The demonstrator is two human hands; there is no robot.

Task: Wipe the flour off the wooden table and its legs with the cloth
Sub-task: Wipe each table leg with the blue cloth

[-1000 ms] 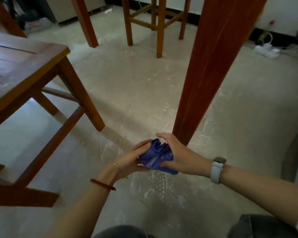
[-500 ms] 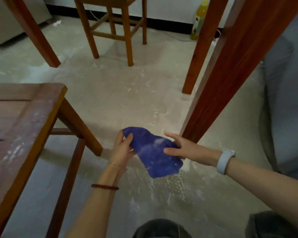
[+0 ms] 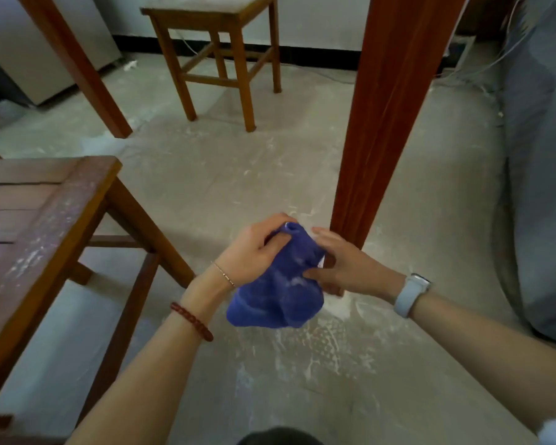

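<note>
Head view: you've got the blue cloth [image 3: 278, 293] bunched up between both hands, held in the air just in front of the big table leg [image 3: 389, 117]. Your left hand [image 3: 254, 252] has its fingers curled round the top of it, and your right hand [image 3: 344, 263] pinches the side. White flour dust [image 3: 328, 335] streaks the floor underneath, plus specks along the wooden bench [image 3: 42, 226] edge on your left.

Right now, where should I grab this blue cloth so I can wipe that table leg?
Gather the loose lower bulk of the cloth into your right hand from the leg's side; it hangs slack, and the table leg stands just beyond that hand.
</note>
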